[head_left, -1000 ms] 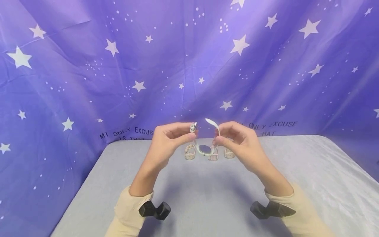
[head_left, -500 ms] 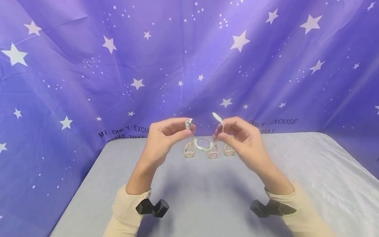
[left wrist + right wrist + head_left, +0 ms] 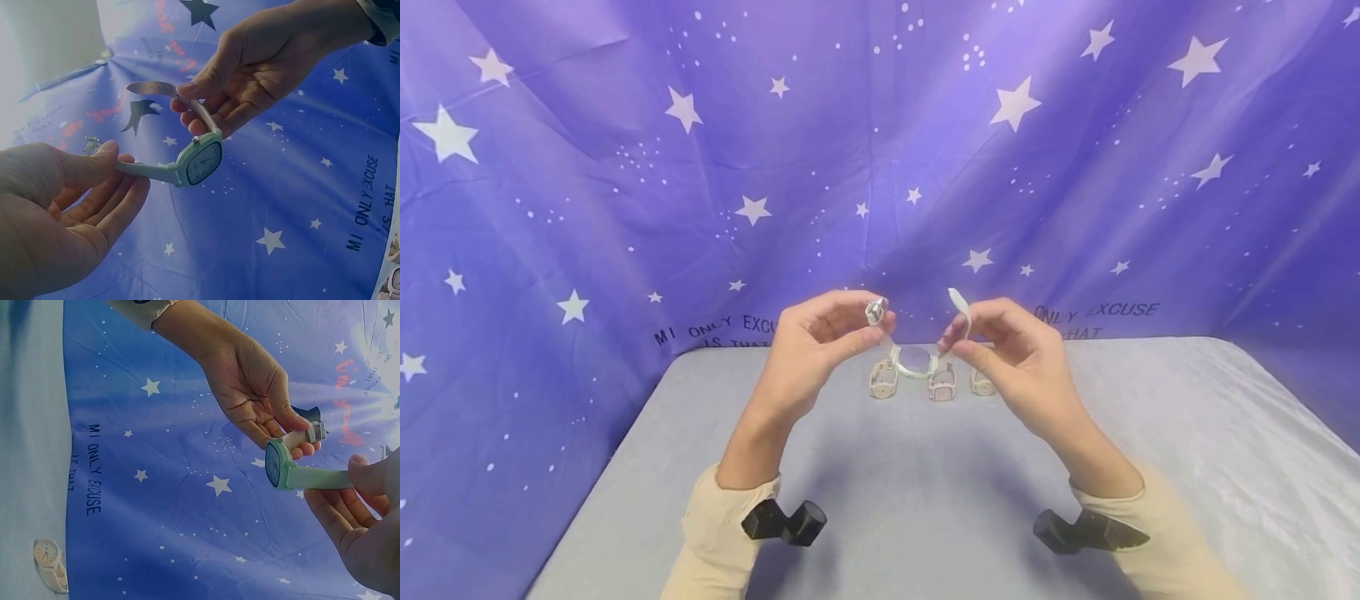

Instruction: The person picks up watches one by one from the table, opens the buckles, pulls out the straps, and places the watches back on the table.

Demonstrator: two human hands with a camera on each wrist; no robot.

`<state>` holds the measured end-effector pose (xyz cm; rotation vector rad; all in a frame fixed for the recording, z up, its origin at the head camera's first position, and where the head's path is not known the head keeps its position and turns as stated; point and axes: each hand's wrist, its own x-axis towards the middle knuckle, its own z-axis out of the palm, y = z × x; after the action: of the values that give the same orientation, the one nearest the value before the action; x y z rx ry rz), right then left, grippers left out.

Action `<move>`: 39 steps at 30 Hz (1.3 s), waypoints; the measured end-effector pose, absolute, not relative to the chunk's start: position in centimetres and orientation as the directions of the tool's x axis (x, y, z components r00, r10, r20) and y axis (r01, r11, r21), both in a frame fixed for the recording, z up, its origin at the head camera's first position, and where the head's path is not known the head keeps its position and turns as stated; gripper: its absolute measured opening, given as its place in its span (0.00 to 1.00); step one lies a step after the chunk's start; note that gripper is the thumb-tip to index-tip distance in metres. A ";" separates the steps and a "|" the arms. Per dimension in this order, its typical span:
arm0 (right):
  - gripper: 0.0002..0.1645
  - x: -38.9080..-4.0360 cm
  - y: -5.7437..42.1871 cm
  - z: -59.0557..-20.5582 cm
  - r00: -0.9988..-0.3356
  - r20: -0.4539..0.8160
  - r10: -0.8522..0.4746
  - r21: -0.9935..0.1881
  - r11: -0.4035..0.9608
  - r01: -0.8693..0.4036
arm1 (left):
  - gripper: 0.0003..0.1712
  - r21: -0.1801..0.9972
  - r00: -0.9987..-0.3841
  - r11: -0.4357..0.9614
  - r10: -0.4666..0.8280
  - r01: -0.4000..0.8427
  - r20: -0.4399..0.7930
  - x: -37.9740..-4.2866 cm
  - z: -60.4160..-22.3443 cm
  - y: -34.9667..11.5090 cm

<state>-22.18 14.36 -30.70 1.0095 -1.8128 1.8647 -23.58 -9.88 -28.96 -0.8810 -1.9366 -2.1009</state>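
Pinching opposite straps (image 3: 161, 173) with left hand (image 3: 807, 348) and right hand (image 3: 1024, 350), you suspend the mint watch (image 3: 285, 467) between them, likely to leave its dial (image 3: 204, 164) uncovered.

A mint-green watch (image 3: 186, 164) hangs unbuckled in mid-air (dial (image 3: 204, 164) perhaps greyish).

Rightmost watch (image 3: 981, 385) — partly hidden (right hand (image 3: 1033, 367))

Left hand (image 3: 805, 354): has drawn outward and a little higher, farther from the right hand (image 3: 1030, 358).
Strap tip (image 3: 957, 302): swung away from the buckle (image 3: 876, 312), widening the gap.
Watch dial (image 3: 915, 360): raised; once dark grey, now pale violet.
Pink-toned watch (image 3: 942, 392): less covered by the held one.
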 end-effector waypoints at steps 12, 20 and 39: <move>0.12 -22.0 13.7 -30.2 -0.657 0.715 -0.238 -0.694 -0.128 -0.709 | 0.19 0.852 -0.800 -0.153 0.294 0.501 0.523 -23.2 -28.7 -10.8; 0.13 -22.0 13.5 -30.4 -0.702 0.675 -0.228 -0.733 -0.097 -0.673 | 0.18 0.862 -0.802 -0.143 0.320 0.486 0.505 -23.2 -28.6 -11.2; 0.13 -26.4 7.2 -30.3 -0.901 0.370 -0.227 -0.923 -0.202 -0.328 | 0.14 0.944 -0.924 0.016 0.211 0.330 0.319 -25.7 -28.2 -16.1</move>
<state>-26.40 7.25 -30.29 0.6767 -1.9396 2.2865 -25.72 -16.12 -28.16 -0.5806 -2.1740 -2.0635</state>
